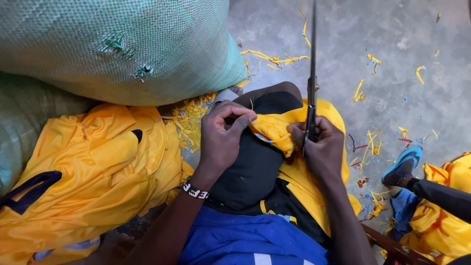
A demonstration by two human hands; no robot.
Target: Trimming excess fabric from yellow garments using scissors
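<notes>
Head view looks down on a grey concrete floor [392,29] littered with yellow fabric scraps [274,59]. A big green woven sack [122,44] bulges at my upper left, and a heap of yellow garments [98,167] lies beneath it beside my knee. At the right edge someone else's blue shoe [403,166] rests on the floor, near more yellow cloth.

My left hand [221,140] lies over my black-clad knee, wrist bent, thumb and forefinger pinched shut on a fold of the yellow cloth [272,130] draped across my lap. A beaded bracelet [195,191] circles that wrist. My right hand [321,147] is closed around the handles of long scissors [312,88], whose blades point straight away from me; the handles sit just beside the bunched cloth, which lies between my two hands.
</notes>
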